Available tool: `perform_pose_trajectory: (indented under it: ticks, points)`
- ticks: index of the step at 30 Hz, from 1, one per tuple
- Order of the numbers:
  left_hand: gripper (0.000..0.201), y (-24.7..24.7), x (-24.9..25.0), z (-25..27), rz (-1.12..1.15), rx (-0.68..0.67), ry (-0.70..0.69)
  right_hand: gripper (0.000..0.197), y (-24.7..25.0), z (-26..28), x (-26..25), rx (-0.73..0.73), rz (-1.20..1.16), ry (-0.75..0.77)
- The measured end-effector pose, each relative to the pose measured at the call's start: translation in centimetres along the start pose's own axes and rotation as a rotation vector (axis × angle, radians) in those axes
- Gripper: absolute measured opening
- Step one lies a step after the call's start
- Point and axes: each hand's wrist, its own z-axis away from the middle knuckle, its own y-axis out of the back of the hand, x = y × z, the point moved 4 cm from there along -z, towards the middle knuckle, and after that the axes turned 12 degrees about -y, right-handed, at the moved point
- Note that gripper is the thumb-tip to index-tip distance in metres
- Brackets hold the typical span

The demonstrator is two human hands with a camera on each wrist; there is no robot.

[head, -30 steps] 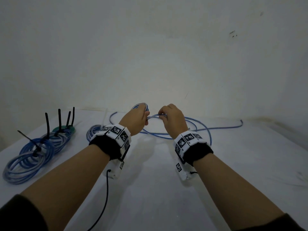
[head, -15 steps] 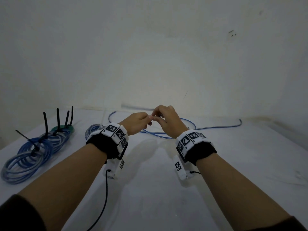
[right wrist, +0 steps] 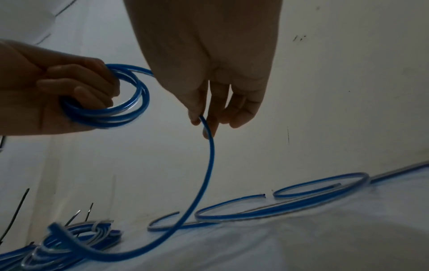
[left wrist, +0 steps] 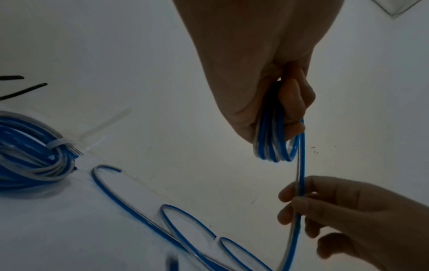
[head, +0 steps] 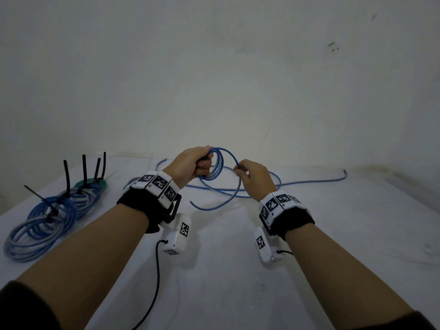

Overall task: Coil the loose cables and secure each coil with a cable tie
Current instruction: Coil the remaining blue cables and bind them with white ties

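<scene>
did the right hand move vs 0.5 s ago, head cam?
Yes. The right hand, pinching the blue cable, sits further right of the left hand; earlier their fingertips met. Judged against the tied coils, it shifted right.

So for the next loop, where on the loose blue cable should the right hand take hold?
Probably on the free run just below the right hand, where the blue cable hangs clear of the table, pinched from the side. Lower down it crosses other strands; the coil is already in the left hand.
</scene>
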Motion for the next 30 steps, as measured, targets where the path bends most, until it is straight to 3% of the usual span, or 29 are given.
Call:
perform_pose_trajectory:
  ticks: [9, 15, 22, 25, 30]
  points:
    - [0.032, 0.2, 0.7, -0.6, 0.257, 0.101, -0.074, 0.014, -0.7, 0.4, 1.8, -0.106, -0.306, -0.291]
    - [0.03, 0.0, 0.3, -0.6, 0.332, 0.138, -0.103, 0.016, -0.8, 0.6, 0.8, -0.148, -0.46, -0.213]
    - [0.031, 0.3, 0.3, -1.2, 0.379, 0.166, -0.135, 0.036, -1.9, 1.3, -0.5, -0.386, -0.661, -0.205]
    - [0.037, -0.2, 0.2, -1.2, 0.398, 0.173, -0.119, 0.03, -2.2, 1.8, -1.1, -0.433, -0.73, -0.199]
    - [0.061, -0.8, 0.3, -1.0, 0.452, 0.136, -0.081, 0.018, -2.2, 1.8, -1.4, -0.387, -0.792, -0.228]
